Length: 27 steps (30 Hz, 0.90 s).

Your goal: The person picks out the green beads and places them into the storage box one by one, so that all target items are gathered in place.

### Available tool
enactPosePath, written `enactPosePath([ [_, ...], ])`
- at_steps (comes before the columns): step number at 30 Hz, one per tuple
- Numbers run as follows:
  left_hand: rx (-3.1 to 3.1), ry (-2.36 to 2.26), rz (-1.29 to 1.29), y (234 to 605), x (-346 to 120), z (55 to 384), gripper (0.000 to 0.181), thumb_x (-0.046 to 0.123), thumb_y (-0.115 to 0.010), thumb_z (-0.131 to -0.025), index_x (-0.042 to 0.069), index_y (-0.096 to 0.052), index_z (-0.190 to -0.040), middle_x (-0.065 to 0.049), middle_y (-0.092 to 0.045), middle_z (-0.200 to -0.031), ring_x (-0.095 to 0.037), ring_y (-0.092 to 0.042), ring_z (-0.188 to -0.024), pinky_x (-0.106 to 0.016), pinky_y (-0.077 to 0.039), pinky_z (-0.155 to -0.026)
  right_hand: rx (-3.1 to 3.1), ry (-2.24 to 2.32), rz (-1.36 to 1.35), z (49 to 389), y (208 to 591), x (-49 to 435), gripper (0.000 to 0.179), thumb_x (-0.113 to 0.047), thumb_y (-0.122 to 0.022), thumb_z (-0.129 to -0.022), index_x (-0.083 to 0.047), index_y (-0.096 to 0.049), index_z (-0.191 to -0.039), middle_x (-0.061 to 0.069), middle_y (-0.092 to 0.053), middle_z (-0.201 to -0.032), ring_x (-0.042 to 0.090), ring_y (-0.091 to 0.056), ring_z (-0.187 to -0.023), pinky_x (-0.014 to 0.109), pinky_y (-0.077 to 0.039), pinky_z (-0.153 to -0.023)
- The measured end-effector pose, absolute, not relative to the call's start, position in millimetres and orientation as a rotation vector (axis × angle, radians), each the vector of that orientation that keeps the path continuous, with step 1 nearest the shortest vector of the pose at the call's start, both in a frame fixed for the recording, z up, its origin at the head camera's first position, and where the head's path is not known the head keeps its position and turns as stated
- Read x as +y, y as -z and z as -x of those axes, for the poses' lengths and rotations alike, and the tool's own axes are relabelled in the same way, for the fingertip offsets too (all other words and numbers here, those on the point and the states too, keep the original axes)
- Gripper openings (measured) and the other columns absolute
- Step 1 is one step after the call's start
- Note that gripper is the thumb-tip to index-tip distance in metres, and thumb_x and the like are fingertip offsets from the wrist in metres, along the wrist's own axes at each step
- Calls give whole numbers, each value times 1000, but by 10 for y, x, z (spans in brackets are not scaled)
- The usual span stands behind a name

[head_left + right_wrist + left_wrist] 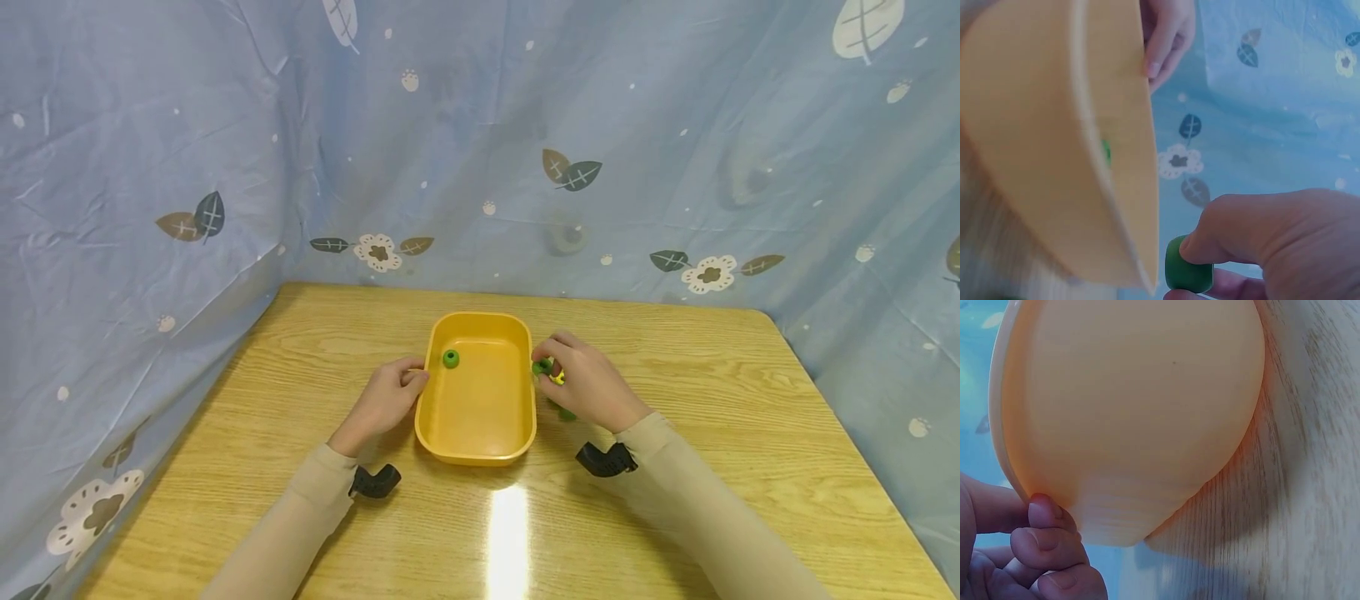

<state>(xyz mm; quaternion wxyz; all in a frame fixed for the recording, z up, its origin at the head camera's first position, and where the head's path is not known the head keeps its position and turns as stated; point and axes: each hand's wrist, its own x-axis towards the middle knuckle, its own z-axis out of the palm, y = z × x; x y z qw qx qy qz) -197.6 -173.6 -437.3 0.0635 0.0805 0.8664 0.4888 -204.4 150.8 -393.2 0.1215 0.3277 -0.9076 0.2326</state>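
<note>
A yellow rectangular tray (478,454) sits on the wooden table, with a green bead (451,358) inside near its left wall. At the tray's left rim, my left hand (386,396) pinches the edge between thumb and curled fingers, as the left wrist view shows. My right hand (588,379) holds another green bead (1189,267) between thumb and fingertips, just outside the tray's right rim. Partly hidden under that hand are a small yellow piece (559,377) and some green pieces (567,414) on the table.
A blue cloth (487,150) with leaf and flower prints hangs behind the table (337,325) and along its sides. Both wrists carry a black mount (377,481). Light glares off the tabletop in front of the tray.
</note>
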Motion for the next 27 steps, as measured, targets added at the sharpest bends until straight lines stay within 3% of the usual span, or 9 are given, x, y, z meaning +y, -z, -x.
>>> enactPosePath([
  [9, 2616, -1463, -241, 4384, -1726, 1971, 39, 20, -51, -110, -1, -59, -142, -8, -67, -76, -14, -43, -54, -26, -36, -51, -2646, -695, -1064, 2237, 3837, 1161, 15, -7, -74, -93, -7, -72, -108, 6, -64, -100, 11, -57, -74, 27, -53, -68],
  [17, 2617, -1478, -262, 4376, -1705, 1983, 38, 19, -51, -110, -1, -59, -141, -10, -68, -77, -13, -41, -53, -25, -35, -51, -2724, -659, -1091, 2431, 3847, 928, 18, -8, -73, -94, -4, -72, -111, 8, -65, -105, 14, -63, -77, 30, -56, -74],
  [20, 2621, -1478, -261, 4378, -1713, 1983, 38, 19, -51, -110, -2, -59, -141, -13, -74, -86, -13, -44, -55, -25, -36, -52, -2750, -647, -1093, 2499, 3868, 837, 19, -10, -74, -94, -4, -73, -111, 8, -66, -106, 15, -62, -78, 30, -56, -75],
  [24, 2627, -1477, -254, 4378, -1730, 1978, 39, 19, -51, -110, -2, -60, -141, -16, -78, -109, -14, -58, -67, -26, -44, -60, -2800, -622, -1078, 2580, 3901, 713, 19, -12, -75, -94, -6, -73, -112, 8, -66, -107, 17, -61, -83, 31, -56, -77],
  [27, 2627, -1475, -242, 4373, -1740, 1973, 39, 20, -51, -110, -1, -59, -142, -16, -78, -112, -14, -60, -70, -26, -45, -62, -2842, -613, -1071, 2640, 3942, 634, 21, -11, -75, -94, -5, -73, -114, 8, -66, -109, 19, -60, -88, 33, -56, -81],
])
